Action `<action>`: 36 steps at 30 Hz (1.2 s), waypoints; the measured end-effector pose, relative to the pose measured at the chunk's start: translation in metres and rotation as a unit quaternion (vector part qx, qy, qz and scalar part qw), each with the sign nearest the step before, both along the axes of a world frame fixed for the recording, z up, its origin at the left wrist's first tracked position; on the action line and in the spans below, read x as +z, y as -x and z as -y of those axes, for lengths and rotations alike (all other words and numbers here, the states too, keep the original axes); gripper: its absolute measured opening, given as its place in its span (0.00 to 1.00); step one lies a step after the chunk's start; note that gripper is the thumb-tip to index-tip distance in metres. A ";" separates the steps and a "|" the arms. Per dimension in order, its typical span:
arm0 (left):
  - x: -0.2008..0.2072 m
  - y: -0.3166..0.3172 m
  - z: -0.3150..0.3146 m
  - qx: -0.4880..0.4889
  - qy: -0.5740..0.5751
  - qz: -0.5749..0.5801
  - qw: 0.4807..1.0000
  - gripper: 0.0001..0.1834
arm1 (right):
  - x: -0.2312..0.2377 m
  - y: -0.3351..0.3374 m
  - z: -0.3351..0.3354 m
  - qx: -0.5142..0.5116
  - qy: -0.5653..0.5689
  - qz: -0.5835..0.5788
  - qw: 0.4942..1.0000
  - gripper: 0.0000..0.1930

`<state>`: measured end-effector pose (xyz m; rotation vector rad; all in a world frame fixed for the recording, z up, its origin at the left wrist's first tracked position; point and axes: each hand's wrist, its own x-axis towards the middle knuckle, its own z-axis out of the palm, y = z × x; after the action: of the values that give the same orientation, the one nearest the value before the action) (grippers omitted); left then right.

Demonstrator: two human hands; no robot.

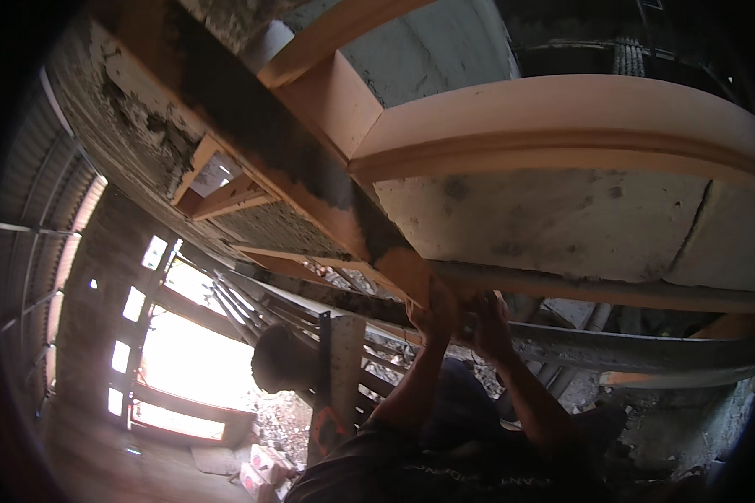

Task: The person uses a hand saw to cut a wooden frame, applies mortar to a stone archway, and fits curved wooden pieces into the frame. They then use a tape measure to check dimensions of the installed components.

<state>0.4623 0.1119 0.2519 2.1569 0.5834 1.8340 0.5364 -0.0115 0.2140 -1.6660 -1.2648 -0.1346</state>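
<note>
A long orange-brown beam (306, 205) with a dark, blackened patch slants from the upper left down to my hands. My left hand (433, 318) is closed round its lower end, the fingers partly hidden. Just to the right, my right hand (488, 327) has its fingers curled up by the lower edge of a grey stained panel (528, 222). What those fingers grip is hidden in shadow. A wide orange-brown flanged member (562, 113) meets the beam and runs along the panel's upper side.
A dark rail (629, 345) crosses right of my hands. Left of my left forearm are a dark rounded object (283, 359) and a pale upright bar (344, 360). White cartons (264, 469) sit at the lower left, near a bright opening (197, 360). Rubble (285, 423) lies on the ground.
</note>
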 end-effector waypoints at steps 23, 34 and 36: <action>0.048 0.000 0.036 -0.060 0.101 0.040 0.992 0.11 | 0.400 -0.054 -0.021 -0.043 0.429 0.260 0.864 0.56; 0.044 0.001 0.036 -0.049 0.109 0.034 0.992 0.12 | 0.383 -0.038 -0.029 -0.140 0.439 0.377 0.803 0.44; 0.047 0.002 0.036 -0.041 0.110 0.023 0.993 0.11 | 0.379 -0.041 -0.026 -0.152 0.390 0.389 0.820 0.42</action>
<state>0.4605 0.0761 0.2986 1.9608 0.6450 1.6866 0.5775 0.0141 0.5932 -2.6917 -1.7798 -0.6100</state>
